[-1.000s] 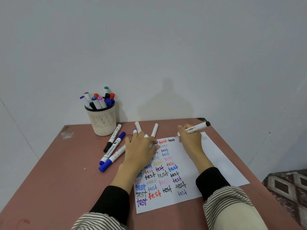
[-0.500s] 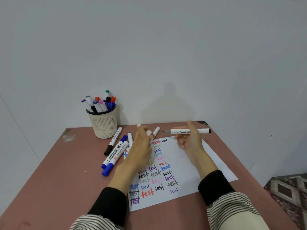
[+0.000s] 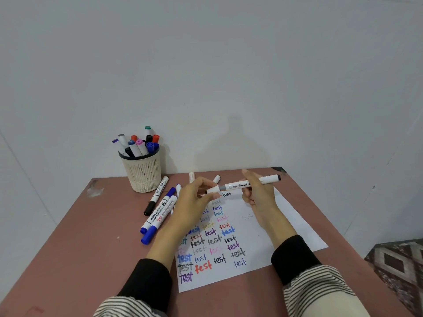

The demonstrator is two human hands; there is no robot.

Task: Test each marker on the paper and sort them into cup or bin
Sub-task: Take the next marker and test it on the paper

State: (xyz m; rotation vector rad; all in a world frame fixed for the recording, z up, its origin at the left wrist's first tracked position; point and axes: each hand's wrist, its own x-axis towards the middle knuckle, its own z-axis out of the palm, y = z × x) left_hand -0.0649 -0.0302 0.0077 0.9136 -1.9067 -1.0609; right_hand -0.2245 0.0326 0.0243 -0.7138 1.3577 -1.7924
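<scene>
So I've got the white marker up off the table, held level just above the far end of the paper. My right hand is wrapped around the middle of the barrel, fingers closed on it, black end pointing right. My left hand has its fingertips pinched on the white cap right at the marker's grey tip end, cap and barrel basically meeting there. The paper sits angled on the pinkish table, its left half covered in columns of "test" in a bunch of colours, the right half mostly blank apart from a few tiny specks. The paper's right corner comes near the table's right edge, so not much spare room over there. Left of my hand a bunch of loose markers lie fanned out, a couple more poking out behind my fingers. The cream mesh cup stands further back by the wall, already packed with markers. The front left of the table is wide open. I can't see a bin anywhere in view.
</scene>
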